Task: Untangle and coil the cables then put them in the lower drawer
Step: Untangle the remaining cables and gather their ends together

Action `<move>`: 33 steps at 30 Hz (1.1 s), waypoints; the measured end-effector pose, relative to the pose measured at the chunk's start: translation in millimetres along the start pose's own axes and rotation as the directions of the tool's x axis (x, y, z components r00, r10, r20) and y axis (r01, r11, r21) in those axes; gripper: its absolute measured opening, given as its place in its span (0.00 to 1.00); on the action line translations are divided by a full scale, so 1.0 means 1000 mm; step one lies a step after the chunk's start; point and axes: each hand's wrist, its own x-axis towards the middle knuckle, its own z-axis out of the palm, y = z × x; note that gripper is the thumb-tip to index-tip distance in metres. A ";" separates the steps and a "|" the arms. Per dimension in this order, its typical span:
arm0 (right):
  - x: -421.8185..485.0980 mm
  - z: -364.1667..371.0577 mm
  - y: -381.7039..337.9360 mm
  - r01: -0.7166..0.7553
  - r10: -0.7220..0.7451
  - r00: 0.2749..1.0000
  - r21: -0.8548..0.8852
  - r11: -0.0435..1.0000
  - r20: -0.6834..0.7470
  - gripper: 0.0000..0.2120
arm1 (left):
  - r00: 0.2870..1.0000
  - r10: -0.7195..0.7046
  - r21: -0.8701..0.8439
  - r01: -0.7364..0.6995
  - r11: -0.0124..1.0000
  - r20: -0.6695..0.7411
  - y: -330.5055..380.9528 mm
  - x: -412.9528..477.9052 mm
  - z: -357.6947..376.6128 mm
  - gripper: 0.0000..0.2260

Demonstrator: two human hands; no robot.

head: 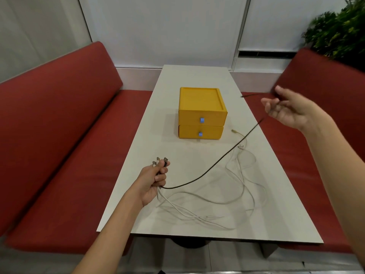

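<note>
Left hand [153,180] around cable ends [161,162].

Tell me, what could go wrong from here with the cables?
The right hand looks half open around the black cable, so it may slip out. The white cables lie looped across each other, so pulling from the left hand could tighten knots. Both drawers are shut.

A matt, smooth white table [177,80] is seen. The yellow drawer box [201,107] looks like matt plastic. The red bench cushions [59,107] appear leather-like, faintly sheened. Smooth sheathing covers the black cable [217,161] and white cables [217,202].
</note>
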 end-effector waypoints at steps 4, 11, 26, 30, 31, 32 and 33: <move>0.003 -0.025 0.036 -0.131 0.124 0.991 -0.313 0.941 -0.042 0.17 | 1.000 -0.002 0.007 0.002 1.000 0.002 0.001 0.001 0.002 0.10; -0.002 -0.039 0.090 -0.190 0.218 0.974 -0.749 0.635 -0.062 0.16 | 0.999 -0.006 0.035 0.005 0.999 0.032 0.001 0.004 0.011 0.09; 0.014 -0.073 0.136 -0.314 0.212 0.938 -0.930 0.192 -0.273 0.17 | 1.000 -0.007 0.021 0.006 1.000 0.027 0.006 0.002 0.008 0.10; 0.017 -0.076 0.130 -0.286 0.244 0.933 -0.957 0.051 -0.266 0.18 | 0.999 0.006 0.034 -0.007 0.999 0.045 0.012 0.002 0.012 0.11; 0.018 -0.075 0.129 -0.279 0.242 0.931 -0.960 -0.006 -0.272 0.18 | 0.999 0.008 0.043 -0.011 0.999 0.053 0.014 0.001 0.014 0.11; 0.017 -0.072 0.128 -0.260 0.229 0.935 -0.962 -0.080 -0.272 0.17 | 0.998 0.011 0.051 -0.014 0.999 0.063 0.016 0.001 0.017 0.11; 0.016 -0.067 0.126 -0.227 0.196 0.947 -0.962 -0.152 -0.255 0.16 | 0.997 0.015 0.056 -0.019 0.998 0.075 0.018 0.001 0.020 0.11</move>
